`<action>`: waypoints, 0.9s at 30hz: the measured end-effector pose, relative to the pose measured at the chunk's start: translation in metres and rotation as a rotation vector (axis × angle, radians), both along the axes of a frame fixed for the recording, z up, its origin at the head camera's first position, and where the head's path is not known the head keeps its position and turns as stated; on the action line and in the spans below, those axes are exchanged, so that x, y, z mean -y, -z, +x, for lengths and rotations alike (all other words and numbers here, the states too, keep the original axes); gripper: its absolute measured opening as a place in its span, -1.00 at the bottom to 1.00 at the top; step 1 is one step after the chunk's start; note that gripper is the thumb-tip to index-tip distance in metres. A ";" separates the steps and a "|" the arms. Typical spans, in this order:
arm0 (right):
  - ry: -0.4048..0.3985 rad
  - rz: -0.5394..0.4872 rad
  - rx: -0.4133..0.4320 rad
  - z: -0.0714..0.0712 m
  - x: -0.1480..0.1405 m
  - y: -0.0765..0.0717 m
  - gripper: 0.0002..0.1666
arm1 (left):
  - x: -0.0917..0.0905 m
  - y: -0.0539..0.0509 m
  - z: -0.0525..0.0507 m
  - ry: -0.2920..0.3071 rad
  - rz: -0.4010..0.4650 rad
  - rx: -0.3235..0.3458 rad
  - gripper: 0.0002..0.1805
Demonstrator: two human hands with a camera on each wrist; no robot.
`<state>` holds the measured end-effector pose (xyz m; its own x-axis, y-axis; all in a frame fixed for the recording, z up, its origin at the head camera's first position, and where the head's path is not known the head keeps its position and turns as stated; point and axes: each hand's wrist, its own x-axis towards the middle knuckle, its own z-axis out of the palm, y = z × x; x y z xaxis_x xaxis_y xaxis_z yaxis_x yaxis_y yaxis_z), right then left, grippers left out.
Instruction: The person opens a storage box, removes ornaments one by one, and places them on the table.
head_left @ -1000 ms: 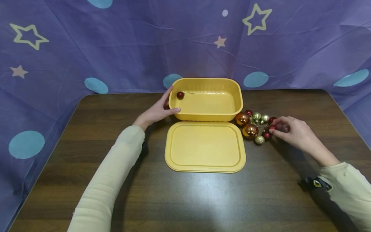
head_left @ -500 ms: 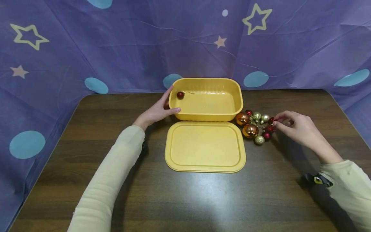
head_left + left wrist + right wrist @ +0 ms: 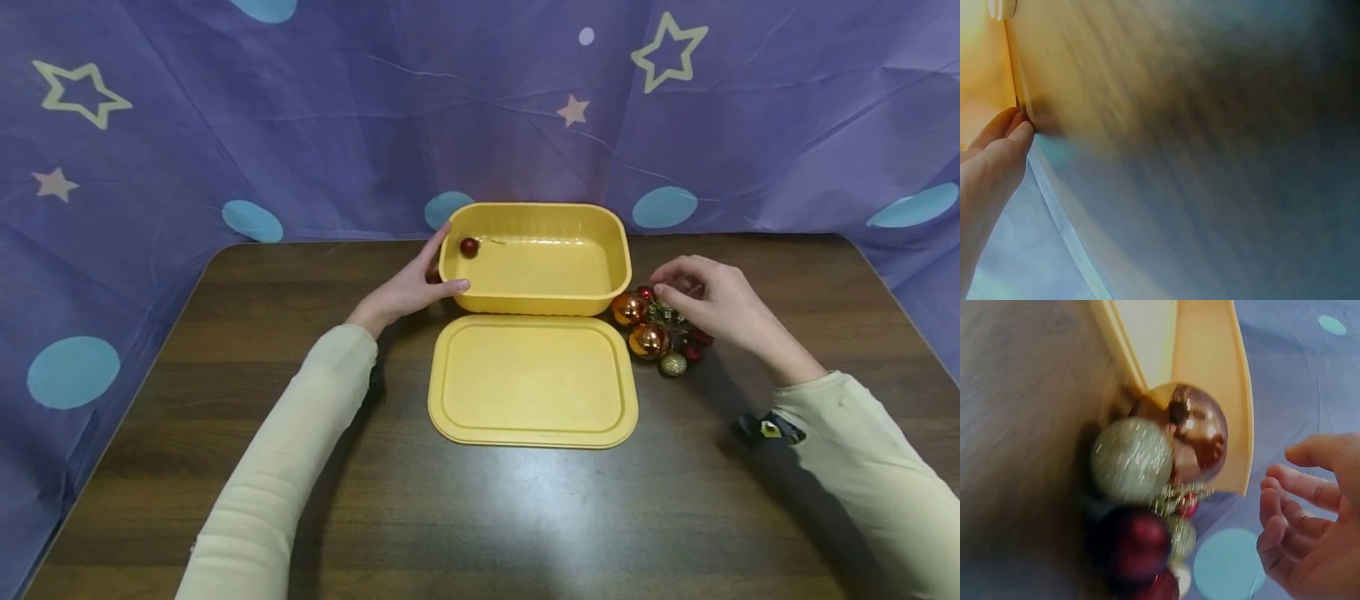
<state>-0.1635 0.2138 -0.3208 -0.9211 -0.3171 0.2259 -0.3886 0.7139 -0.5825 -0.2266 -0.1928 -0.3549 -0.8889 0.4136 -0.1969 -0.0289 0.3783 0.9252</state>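
Note:
A yellow plastic box stands uncovered at the back of the table, with one dark red bauble inside at its left end. My left hand holds that end, thumb over the front rim and fingers around the side. To the box's right lies a cluster of shiny Christmas baubles: copper ones, gold ones and red ones. My right hand hovers over the cluster with loosely bent fingers. In the right wrist view, thumb and fingertips are apart, and no bauble shows between them.
The yellow lid lies flat on the brown wooden table, directly in front of the box. Behind the table hangs a purple cloth with stars and dots.
My right hand has moved left and away from me, from the red baubles at the cluster's right side to above its back. My left hand and the box have kept their places.

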 end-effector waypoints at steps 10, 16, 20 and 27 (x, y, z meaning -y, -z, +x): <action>-0.141 -0.054 -0.014 -0.028 0.048 -0.004 -0.84 | 0.001 0.001 -0.001 0.013 0.014 -0.005 0.06; -0.215 -0.089 0.068 -0.046 0.079 -0.003 -0.80 | 0.003 0.002 -0.002 0.018 0.014 -0.006 0.06; -0.255 -0.106 0.103 -0.056 0.100 0.000 -0.77 | 0.004 0.002 -0.001 0.017 0.020 -0.002 0.06; -0.296 -0.093 0.142 -0.065 0.130 0.009 -0.74 | 0.001 0.000 0.000 0.003 0.009 0.000 0.06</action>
